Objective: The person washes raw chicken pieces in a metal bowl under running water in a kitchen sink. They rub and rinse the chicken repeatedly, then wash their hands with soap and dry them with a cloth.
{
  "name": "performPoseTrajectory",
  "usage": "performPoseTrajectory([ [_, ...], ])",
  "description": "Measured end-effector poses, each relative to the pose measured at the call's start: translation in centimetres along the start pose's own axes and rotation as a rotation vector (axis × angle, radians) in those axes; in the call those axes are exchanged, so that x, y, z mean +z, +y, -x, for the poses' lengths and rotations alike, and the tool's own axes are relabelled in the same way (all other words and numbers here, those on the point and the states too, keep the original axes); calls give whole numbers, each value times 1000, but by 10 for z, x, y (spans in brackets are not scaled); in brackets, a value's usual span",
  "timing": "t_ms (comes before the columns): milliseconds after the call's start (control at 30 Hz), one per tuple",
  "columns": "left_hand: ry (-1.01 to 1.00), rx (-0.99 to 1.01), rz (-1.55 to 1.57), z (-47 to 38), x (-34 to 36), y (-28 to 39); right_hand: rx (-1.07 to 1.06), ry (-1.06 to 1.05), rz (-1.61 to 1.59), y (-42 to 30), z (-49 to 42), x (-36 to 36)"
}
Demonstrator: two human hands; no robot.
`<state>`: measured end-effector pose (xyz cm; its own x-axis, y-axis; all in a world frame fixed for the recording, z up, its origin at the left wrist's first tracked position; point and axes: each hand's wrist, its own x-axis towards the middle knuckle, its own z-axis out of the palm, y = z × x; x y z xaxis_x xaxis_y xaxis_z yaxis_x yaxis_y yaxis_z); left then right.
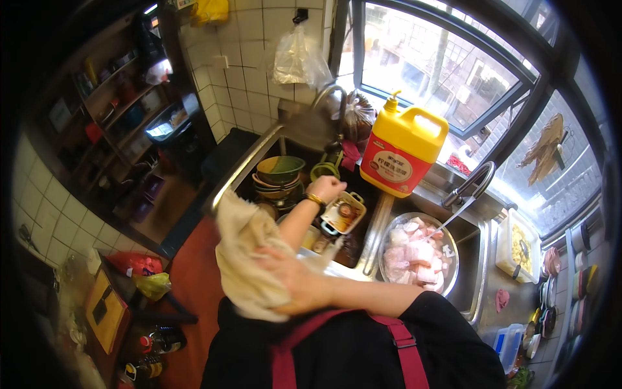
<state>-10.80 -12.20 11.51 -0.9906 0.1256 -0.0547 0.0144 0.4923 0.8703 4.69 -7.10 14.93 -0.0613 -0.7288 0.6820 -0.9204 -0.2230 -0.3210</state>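
My left hand [328, 188] is closed in a fist over the left sink, a bracelet and a dark band at its wrist, with nothing visible in it. Just below it lies a soiled rectangular baking dish [358, 214] with handles. My right hand [286, 277] reaches across my body and holds a beige cloth [248, 257] against my left forearm, partly covering it. Stacked bowls [280, 170] and a green strainer [324, 170] are beyond the left hand. In the right sink, water runs from a faucet [481, 175] into a metal bowl [455, 272] of pale raw meat chunks [418, 253].
A yellow detergent jug [403, 146] stands behind the sink divider. A second faucet [340, 97] arches over the left sink. On the right counter are a white tub of yellow food [515, 248] and a pink cloth [502, 300]. Bottles [165, 339] stand at lower left.
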Motion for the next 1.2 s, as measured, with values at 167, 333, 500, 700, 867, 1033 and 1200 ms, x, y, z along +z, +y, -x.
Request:
performPoseTrajectory([
  [167, -99, -156, 770, 21, -7, 10, 79, 227, 370, 56, 23, -61],
  [333, -65, -126, 814, 47, 3, 0, 677, 588, -324, 55, 31, -103],
  [500, -91, -72, 1135, 53, 26, -12, 561, -114, 274, 27, 23, -53],
  [700, -145, 1, 1469, 67, 59, -4, 279, 260, 361, 54, 49, -68],
  [867, -837, 119, 1859, 102, 56, 22, 468, 490, 579, 46, 67, -123],
  [1033, -396, -52, 1468, 110, 42, 59, 503, 597, 652, 4, 63, -159],
  [1200, -515, -26, 1561, 109, 64, 70, 282, 297, 459, -16, 71, -145],
])
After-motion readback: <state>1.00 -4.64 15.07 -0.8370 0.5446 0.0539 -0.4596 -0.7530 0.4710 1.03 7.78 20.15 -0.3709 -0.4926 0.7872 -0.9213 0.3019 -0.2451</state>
